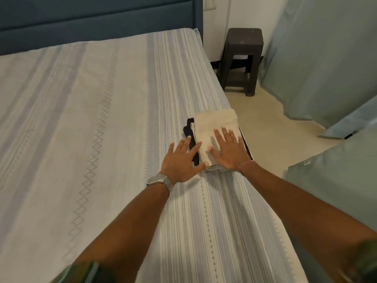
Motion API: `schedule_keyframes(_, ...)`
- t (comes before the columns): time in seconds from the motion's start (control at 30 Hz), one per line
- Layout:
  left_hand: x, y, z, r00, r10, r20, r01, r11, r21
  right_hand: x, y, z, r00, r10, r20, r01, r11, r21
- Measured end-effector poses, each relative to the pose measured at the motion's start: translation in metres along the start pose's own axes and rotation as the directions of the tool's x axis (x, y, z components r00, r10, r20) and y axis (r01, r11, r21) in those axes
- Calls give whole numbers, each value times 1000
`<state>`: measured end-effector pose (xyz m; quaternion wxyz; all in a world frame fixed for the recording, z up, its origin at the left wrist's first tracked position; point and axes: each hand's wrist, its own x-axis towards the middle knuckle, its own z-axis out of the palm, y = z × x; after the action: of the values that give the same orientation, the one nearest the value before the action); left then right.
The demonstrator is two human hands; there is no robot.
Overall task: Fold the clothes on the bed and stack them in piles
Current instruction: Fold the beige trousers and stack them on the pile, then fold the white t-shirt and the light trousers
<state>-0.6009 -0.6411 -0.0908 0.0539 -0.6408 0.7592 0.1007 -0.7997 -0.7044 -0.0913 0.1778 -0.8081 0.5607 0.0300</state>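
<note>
- Because the stack is soft folded cloth, it will likely sag and slide apart if lifted by one edge; the person would do better to slip both palms under the bottom layer, or squeeze it from the two long sides.
- The pile of folded clothes lies on the bed, near its right edge and well down from the headboard.
- A cream garment is the top layer; a black garment shows at the left side beneath it, and thin pale layers show at the near end.
- The right hand rests flat on the cream top, fingers straight and spread, pinching nothing.
- The left hand lies flat at the left flank of the pile, fingers spread, the thumb tip touching the near corner of the cream cloth; whether the palm bears on the bed cannot be told.
- The load looks light and not fragile; the striped bed cover seems to offer little grip, so the pile could probably be pushed along it.
- A wristwatch sits on the left wrist, a thin bracelet on the right.
- No brand, label or readable writing shows anywhere.
- A dark stool stands on the floor beyond the bed.
</note>
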Motion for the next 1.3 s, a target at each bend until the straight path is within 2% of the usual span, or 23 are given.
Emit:
schedule_keyframes(0.1, -37, -13, -33, 999, -20, -36, 20, 1000, 8, -28, -36, -21, 998, -63, -14, 63, 998, 15)
schedule_keyframes(0.23, -92, -25, -78, 999, -33, -9, 33, 997, 63, -72, -86, -55, 996, -83, -26, 85, 994, 70)
schedule_keyframes(0.43, -207, -43, -146, 995, -88, -48, 92, 993, 77, -154, -171, -101, 990, -140, -20, 141, 988, 61)
schedule_keyframes(0.57, -280, -69, -170, 988, -147, -55, 151, 986, 66, -192, -226, -111, 984, -176, -41, 175, 984, -15)
schedule_keyframes(0.83, -437, -151, -179, 975, -209, -70, 214, 974, 73, -261, -376, -96, 976, -209, -63, 207, 977, -42)
schedule_keyframes(1.0, -529, -230, -176, 966, -241, -94, 249, 963, 97, -292, -493, -65, 964, -256, -72, 251, 965, -77)
schedule_keyframes(1.17, -604, -286, -163, 948, -310, -66, 315, 946, 80, -314, -574, -45, 949, -313, -33, 309, 947, -88)
schedule_keyframes(1.3, -652, -327, -154, 919, -388, -77, 389, 921, -3, -321, -624, -33, 924, -382, 13, 381, 919, -104)
